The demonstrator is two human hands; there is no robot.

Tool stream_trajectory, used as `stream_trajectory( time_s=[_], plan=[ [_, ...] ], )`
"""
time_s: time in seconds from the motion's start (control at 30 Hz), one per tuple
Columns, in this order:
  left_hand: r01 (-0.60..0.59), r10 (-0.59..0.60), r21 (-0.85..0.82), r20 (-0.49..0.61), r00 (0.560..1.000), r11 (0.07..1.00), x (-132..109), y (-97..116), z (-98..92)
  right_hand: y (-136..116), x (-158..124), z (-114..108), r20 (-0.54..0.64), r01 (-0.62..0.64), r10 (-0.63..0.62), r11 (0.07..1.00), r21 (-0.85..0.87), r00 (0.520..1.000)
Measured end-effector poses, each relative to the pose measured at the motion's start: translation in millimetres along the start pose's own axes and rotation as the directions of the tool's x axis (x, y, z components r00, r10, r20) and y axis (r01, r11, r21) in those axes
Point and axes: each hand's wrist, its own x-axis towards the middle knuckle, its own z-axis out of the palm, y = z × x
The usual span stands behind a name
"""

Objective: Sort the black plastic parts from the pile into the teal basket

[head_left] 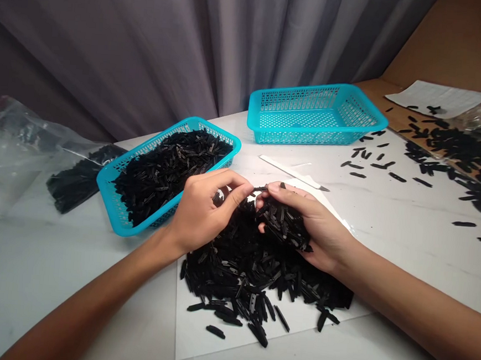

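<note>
Between its thumb and fingertips, my left hand (205, 208) pinches one end of a small black strip (260, 189). The other end of that strip meets the thumb of my right hand (312, 219). Cupped in my right palm is a bunch of black strips (285, 222), narrow pieces that look like plastic. Beneath both hands lies a loose pile of black strips (253, 281), some with small holes, on a white sheet (194, 343).
A blue basket (136, 228) full of black strips stands left, beside a clear plastic bag (48, 137). Behind is another blue basket (310, 138) showing its bare bottom. A white-handled craft knife (293, 172) lies before it. More strips (455, 141) and paper (436, 98) lie right.
</note>
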Motion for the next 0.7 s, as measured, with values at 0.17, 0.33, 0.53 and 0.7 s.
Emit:
stream_trajectory(
  time_s=[0.17, 0.33, 0.53, 0.7],
  plan=[
    [0.14, -0.053, 0.331, -0.258, 0.965, 0.933, 15.5, -22.7, -38.8, -2.2, 0.8, 1.6, -0.052, -0.032, 0.034, 0.998, 0.045, 0.998],
    [0.05, -0.035, 0.236, -0.071, 0.997, 0.97, 13.9, -7.0, -37.8, -0.7, 1.3, 0.7, -0.072, -0.041, 0.046, 0.997, 0.071, 0.996],
    [-0.131, 0.114, 0.047, 0.268, 0.957, 0.99, -7.8, 19.1, 1.3, 1.6, 1.5, 1.3, -0.001, -0.007, 0.007, 0.998, 0.056, 1.0],
    [-0.14, 0.137, 0.009, 0.167, 0.976, 0.99, -4.7, 14.4, -2.6, 1.5, 2.9, 2.2, -0.04, -0.043, 0.046, 0.997, 0.058, 0.998]
  ],
)
